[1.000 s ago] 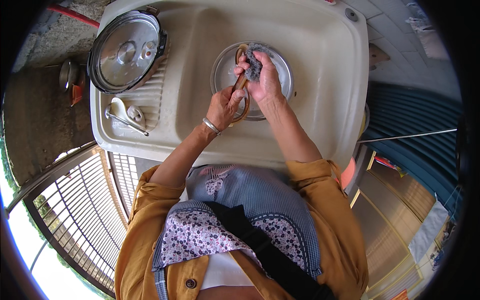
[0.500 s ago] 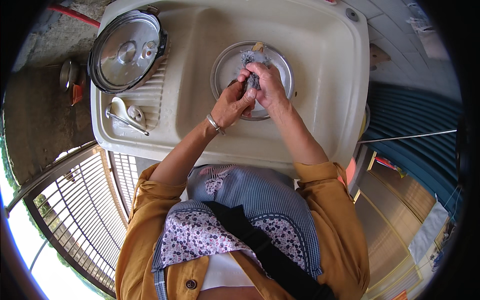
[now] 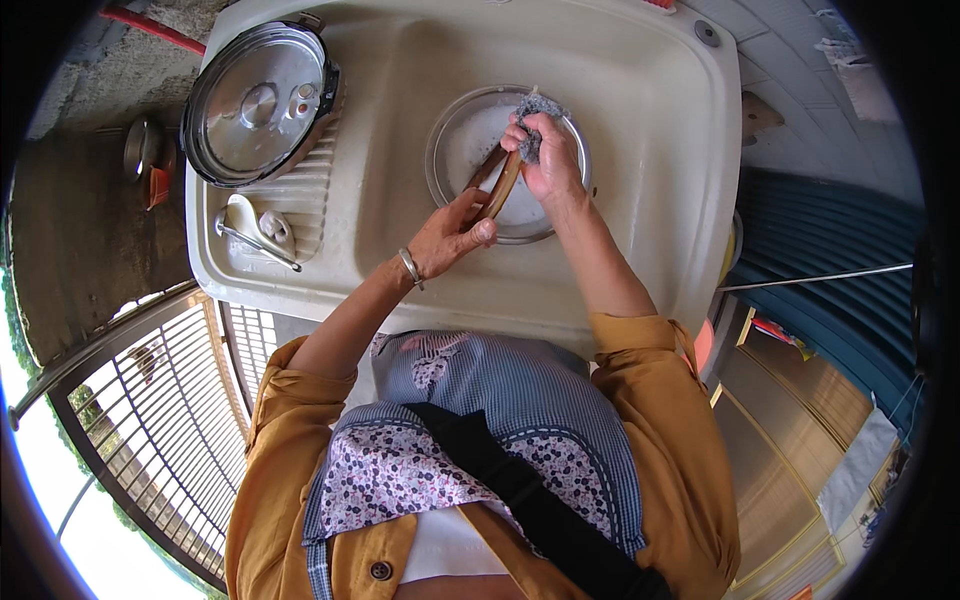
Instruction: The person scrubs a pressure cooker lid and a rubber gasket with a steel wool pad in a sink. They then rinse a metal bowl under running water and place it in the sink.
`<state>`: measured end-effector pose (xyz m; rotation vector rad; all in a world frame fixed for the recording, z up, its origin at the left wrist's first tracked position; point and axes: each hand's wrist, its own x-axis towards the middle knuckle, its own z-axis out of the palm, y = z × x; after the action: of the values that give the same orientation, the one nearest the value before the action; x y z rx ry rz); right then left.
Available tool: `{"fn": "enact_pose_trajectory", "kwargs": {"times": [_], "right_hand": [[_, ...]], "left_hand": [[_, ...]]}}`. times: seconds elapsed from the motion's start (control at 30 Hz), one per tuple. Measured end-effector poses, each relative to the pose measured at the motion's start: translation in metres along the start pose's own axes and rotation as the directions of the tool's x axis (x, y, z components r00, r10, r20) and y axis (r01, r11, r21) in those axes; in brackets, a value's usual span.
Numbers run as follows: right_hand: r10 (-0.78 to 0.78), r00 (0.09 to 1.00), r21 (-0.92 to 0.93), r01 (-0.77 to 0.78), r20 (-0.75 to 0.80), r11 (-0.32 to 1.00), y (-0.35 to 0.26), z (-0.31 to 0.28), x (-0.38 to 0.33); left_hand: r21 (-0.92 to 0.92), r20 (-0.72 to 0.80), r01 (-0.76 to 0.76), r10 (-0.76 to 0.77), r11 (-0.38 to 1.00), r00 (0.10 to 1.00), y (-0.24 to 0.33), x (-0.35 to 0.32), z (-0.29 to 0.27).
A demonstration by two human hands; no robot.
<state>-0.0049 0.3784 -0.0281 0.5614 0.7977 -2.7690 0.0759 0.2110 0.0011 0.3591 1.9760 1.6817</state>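
Observation:
My left hand (image 3: 452,236) is wrapped round the near ends of two long brown, wooden-looking utensils (image 3: 508,187), one darker than the other. They slant up and right over a round metal basin (image 3: 436,190) with sudsy water (image 3: 462,138) in it. A grey, fluffy-looking scouring pad (image 3: 541,104) is gripped in my right hand (image 3: 552,165), whose fingers close at the utensils' far ends and hide them. The basin stands inside a cream sink (image 3: 640,200). A metal bangle circles my left wrist.
On the ribbed drainboard (image 3: 312,190) to the left lies a pressure cooker lid (image 3: 245,130) with a black rim. Nearer, a white spoon (image 3: 243,215), a metal utensil (image 3: 262,250) and a small pale item (image 3: 275,228) rest together. A barred metal railing (image 3: 160,400) stands at lower left.
My right hand has moved right with the scouring pad, and my left hand has drawn slightly back toward me. The brown utensils, mostly covered before, now show between my hands.

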Motion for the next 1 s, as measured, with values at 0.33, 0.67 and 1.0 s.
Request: {"fn": "enact_pose_trajectory", "kwargs": {"times": [0.33,0.67,1.0], "right_hand": [[0.137,0.99,0.249,-0.142,0.039,0.958,-0.008,-0.013,0.013],[0.125,0.95,0.254,-0.2,0.285,0.946,-0.002,0.02,-0.042],[0.095,0.99,0.035,-0.092,-0.106,0.995,-0.005,-0.007,-0.003]], "left_hand": [[0.615,-0.062,-0.116,0.195,0.78,0.979,-0.028,-0.006,-0.007],[-0.063,-0.108,0.157,-0.163,0.986,0.981,-0.019,0.015,0.008],[0.577,-0.11,-0.018,0.1,0.817,0.989,-0.021,0.001,0.01]]}}
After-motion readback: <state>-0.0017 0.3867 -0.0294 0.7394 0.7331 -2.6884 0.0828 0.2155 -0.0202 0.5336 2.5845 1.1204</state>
